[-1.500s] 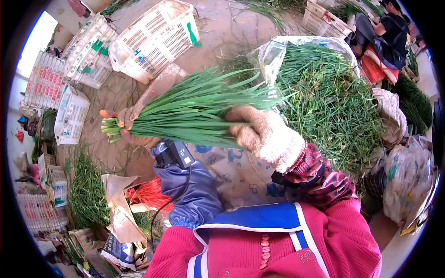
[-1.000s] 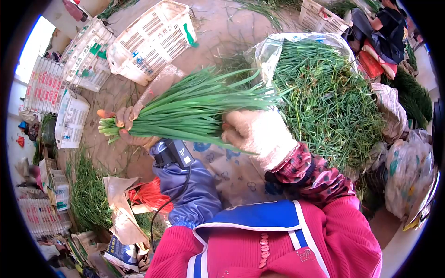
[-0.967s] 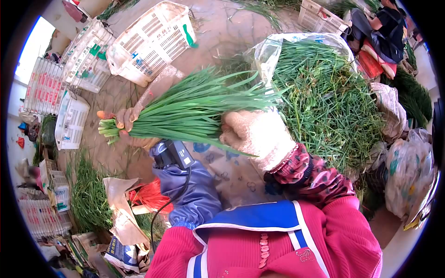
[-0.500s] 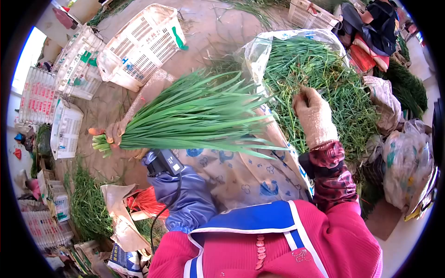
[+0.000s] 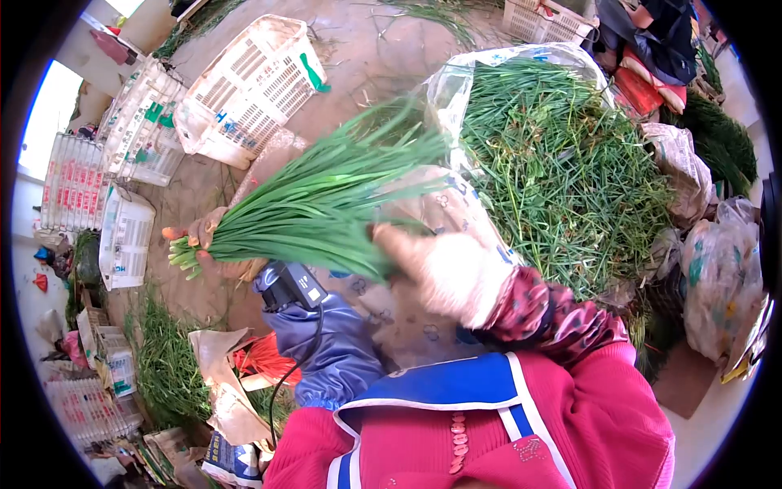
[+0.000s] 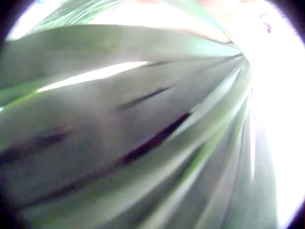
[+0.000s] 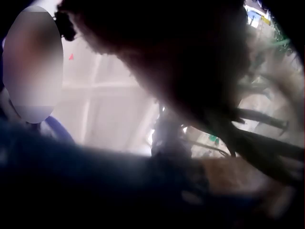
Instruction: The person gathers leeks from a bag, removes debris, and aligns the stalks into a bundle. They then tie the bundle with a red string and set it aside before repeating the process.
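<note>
Head view: the bunch of long green leaves (image 5: 309, 216) is held left of the plastic sack (image 5: 452, 85) of loose greens (image 5: 562, 179). The left hand (image 5: 208, 230) curls its fingers round the pale stalk ends (image 5: 186, 259), probably because gripping there gathers them while the leaves fan freely sackward. The right hand (image 5: 456, 273), blurred, is by the leaf tips, nearer the body than the sack; whether its fingers pinch any, I cannot tell. Red strips (image 5: 265, 359) lie well left of the sack, perhaps for easy reach.
</note>
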A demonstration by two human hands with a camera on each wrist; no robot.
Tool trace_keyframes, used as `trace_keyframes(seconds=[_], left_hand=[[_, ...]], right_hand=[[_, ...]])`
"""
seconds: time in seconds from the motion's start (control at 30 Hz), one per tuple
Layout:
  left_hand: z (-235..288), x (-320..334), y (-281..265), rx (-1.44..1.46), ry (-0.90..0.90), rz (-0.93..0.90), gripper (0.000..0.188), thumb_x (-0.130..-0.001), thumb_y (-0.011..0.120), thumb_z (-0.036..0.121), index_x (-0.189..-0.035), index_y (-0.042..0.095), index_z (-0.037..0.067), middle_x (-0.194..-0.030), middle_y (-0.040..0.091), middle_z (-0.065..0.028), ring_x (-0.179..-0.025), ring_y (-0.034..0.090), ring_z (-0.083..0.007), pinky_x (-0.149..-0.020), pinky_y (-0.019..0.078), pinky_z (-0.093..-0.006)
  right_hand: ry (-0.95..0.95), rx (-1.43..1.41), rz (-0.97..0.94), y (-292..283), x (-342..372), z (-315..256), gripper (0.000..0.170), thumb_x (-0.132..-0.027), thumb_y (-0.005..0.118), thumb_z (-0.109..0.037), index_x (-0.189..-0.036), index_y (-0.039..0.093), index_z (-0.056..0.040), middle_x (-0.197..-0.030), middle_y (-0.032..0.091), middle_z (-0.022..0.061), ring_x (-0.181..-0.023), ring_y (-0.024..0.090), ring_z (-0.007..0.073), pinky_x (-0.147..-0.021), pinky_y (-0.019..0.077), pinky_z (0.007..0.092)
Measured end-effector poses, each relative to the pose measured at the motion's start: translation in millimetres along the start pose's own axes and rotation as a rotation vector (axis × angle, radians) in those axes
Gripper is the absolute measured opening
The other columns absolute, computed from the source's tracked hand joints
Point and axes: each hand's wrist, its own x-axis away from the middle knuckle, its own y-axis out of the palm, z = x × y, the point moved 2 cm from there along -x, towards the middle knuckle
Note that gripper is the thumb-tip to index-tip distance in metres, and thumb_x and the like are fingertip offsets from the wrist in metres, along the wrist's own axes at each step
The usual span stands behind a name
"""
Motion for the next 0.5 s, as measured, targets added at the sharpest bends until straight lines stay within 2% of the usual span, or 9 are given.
trace_keyframes(seconds=[0.03,0.13,0.27,0.3,0.33,0.4,0.43,0.47,0.5], left_hand=[[4.0,1.1,1.9,0.005,-0.022,0.007,0.058,-0.097,0.054,0.011,-0.151,0.033,0.019,-0.119,0.062,-0.0054,-0.102,0.061,-0.0138,-0.099,0.0456,-0.0408],[8.1,3.6,8.2,-0.046,0.028,0.047,0.058,-0.097,0.054,0.012,-0.151,0.033,0.018,-0.122,0.061,-0.0056,-0.103,0.061,-0.0135,-0.101,0.0448,-0.0425],[-3.2,0.1,16.6,-0.048,0.061,-0.024,0.058,-0.098,0.054,0.013,-0.151,0.032,0.019,-0.123,0.061,-0.0048,-0.105,0.060,-0.0139,-0.102,0.0444,-0.0426],[-3.7,-2.5,17.9,-0.047,0.058,-0.031,0.060,-0.097,0.055,0.011,-0.152,0.032,0.019,-0.118,0.061,-0.0031,-0.101,0.060,-0.0141,-0.100,0.0451,-0.0412],[-3.1,-3.6,20.8,-0.056,0.052,-0.018,0.062,-0.095,0.058,0.010,-0.151,0.033,0.020,-0.116,0.061,-0.0027,-0.101,0.059,-0.0135,-0.098,0.0466,-0.0403],[-4.5,-4.2,30.7,-0.071,0.037,0.018,0.067,-0.092,0.063,0.007,-0.151,0.034,0.021,-0.112,0.060,-0.0018,-0.099,0.058,-0.0122,-0.094,0.0498,-0.0384],[-6.4,-5.9,37.6,-0.062,-0.018,0.008,0.068,-0.092,0.063,0.007,-0.151,0.033,0.023,-0.109,0.060,-0.0011,-0.098,0.059,-0.0124,-0.096,0.0476,-0.0401],[-12.6,-8.0,46.4,-0.008,-0.004,0.046,0.057,-0.091,0.064,0.006,-0.141,0.041,0.019,-0.106,0.060,0.0009,-0.096,0.058,-0.0106,-0.096,0.0462,-0.0374],[-20.1,-11.4,54.9,0.046,0.011,0.078,0.045,-0.089,0.066,0.005,-0.130,0.049,0.016,-0.103,0.060,0.0029,-0.094,0.057,-0.0089,-0.095,0.0449,-0.0346]], right_hand=[[-0.169,0.022,0.038,20.6,-7.3,2.6,0.053,-0.085,0.058,-0.013,-0.136,0.045,-0.0088,-0.091,0.065,0.0205,-0.082,0.067,0.0370,-0.070,0.0537,0.0429],[-0.178,0.017,0.040,19.4,-3.0,3.8,0.046,-0.090,0.052,-0.013,-0.136,0.045,-0.0096,-0.085,0.066,0.0161,-0.078,0.068,0.0343,-0.065,0.0534,0.0431],[-0.241,0.051,0.120,12.5,0.5,8.6,0.051,-0.087,0.056,-0.012,-0.137,0.046,-0.0094,-0.089,0.066,0.0171,-0.080,0.067,0.0351,-0.068,0.0526,0.0429],[-0.289,0.075,0.185,11.4,0.2,12.0,0.053,-0.085,0.059,-0.011,-0.136,0.047,-0.0097,-0.089,0.065,0.0167,-0.081,0.067,0.0356,-0.069,0.0526,0.0430],[-0.228,0.023,0.158,3.6,1.7,10.7,0.052,-0.082,0.061,-0.010,-0.133,0.052,-0.0079,-0.095,0.067,0.0172,-0.086,0.067,0.0350,-0.073,0.0532,0.0413],[-0.301,0.022,0.287,-5.3,3.8,22.3,0.050,-0.080,0.062,-0.009,-0.129,0.056,-0.0049,-0.102,0.067,0.0180,-0.092,0.067,0.0348,-0.077,0.0536,0.0397],[-0.283,-0.043,0.287,-10.7,4.7,28.6,0.047,-0.079,0.065,-0.006,-0.126,0.058,-0.0027,-0.108,0.067,0.0190,-0.095,0.067,0.0350,-0.080,0.0538,0.0381],[-0.265,-0.141,0.264,-16.9,6.9,33.0,0.049,-0.079,0.068,-0.006,-0.126,0.057,-0.0029,-0.105,0.067,0.0198,-0.093,0.067,0.0328,-0.079,0.0539,0.0384],[-0.160,-0.194,0.201,-26.5,12.5,37.0,0.051,-0.080,0.067,-0.003,-0.130,0.055,-0.0008,-0.107,0.067,0.0198,-0.093,0.068,0.0291,-0.081,0.0544,0.0364]])
